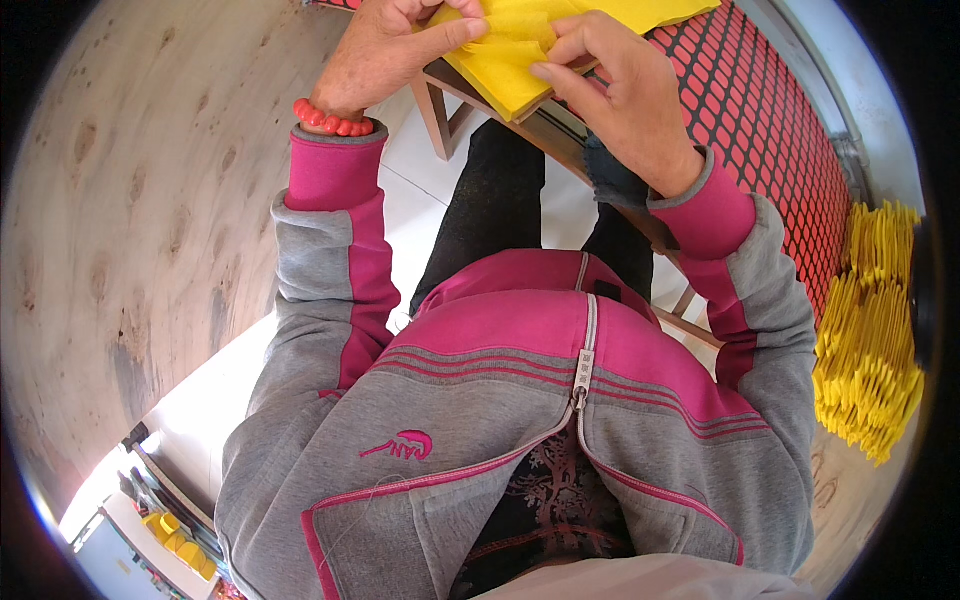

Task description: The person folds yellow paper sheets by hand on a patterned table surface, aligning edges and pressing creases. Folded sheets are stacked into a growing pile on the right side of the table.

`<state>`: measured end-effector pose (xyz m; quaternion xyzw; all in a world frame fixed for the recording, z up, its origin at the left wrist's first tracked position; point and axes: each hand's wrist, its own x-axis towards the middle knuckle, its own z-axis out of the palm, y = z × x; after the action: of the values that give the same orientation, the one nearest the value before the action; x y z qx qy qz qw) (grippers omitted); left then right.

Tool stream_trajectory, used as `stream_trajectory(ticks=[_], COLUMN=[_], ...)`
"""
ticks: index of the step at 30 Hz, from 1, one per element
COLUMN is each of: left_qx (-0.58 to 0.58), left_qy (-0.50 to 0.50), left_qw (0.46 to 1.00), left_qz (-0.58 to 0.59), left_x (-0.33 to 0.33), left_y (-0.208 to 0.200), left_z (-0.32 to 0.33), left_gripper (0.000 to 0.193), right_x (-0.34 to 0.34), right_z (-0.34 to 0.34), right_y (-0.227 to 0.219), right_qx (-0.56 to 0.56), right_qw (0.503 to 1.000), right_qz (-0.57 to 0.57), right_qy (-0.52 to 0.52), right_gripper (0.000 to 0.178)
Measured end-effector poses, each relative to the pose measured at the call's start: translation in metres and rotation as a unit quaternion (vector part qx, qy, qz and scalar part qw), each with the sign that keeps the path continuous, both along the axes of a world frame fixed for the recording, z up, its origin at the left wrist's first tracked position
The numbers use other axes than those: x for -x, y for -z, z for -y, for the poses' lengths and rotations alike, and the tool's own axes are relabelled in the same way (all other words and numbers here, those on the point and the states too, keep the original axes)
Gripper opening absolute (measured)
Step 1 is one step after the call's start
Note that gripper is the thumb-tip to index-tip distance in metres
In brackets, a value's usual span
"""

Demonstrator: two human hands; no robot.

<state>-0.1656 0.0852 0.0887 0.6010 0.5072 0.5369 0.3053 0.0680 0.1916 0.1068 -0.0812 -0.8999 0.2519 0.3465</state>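
Yellow cloth (512, 75) lies in soft folds at the top of the view, over the edge of a red and black patterned surface. My left hand (395, 50), with a red bead bracelet at its wrist, pinches the cloth from the left between thumb and fingers. From the right, my right hand (630, 95) closes thumb and forefinger on a fold of the same cloth. The upper part of the cloth and some left fingertips are cut off by the picture's edge.
A patterned cover (745, 110) stretches to the right, above a wooden frame (437, 115). At the far right stands a tall pile of yellow folded pieces (868, 340). A pale wood-grain surface (150, 200) fills the left. Small yellow items (180, 545) sit at the lower left.
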Motion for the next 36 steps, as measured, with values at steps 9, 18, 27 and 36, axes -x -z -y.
stream_trajectory(ticks=[9, 18, 27, 36], left_qx=[0.001, -0.002, 0.002, -0.022], left_qy=[0.021, 0.011, 0.008, 0.084], left_qw=[0.999, 1.000, 1.000, 0.996], left_qz=[0.027, 0.023, 0.017, 0.015], left_x=[0.005, -0.002, -0.001, 0.014], left_y=[0.006, -0.003, -0.003, 0.005], left_z=[-0.003, 0.001, 0.002, 0.000], left_gripper=[0.007, 0.008, 0.010, 0.011], right_x=[0.005, 0.008, 0.008, 0.006], right_z=[0.005, 0.005, 0.005, 0.006], right_y=[-0.008, -0.006, 0.000, 0.002], right_qx=[0.019, -0.010, -0.018, -0.021], right_qw=[1.000, 0.999, 1.000, 1.000], right_qz=[0.002, -0.029, -0.002, -0.007], right_qy=[-0.004, -0.031, -0.014, -0.002], right_gripper=[0.016, 0.009, 0.013, 0.013])
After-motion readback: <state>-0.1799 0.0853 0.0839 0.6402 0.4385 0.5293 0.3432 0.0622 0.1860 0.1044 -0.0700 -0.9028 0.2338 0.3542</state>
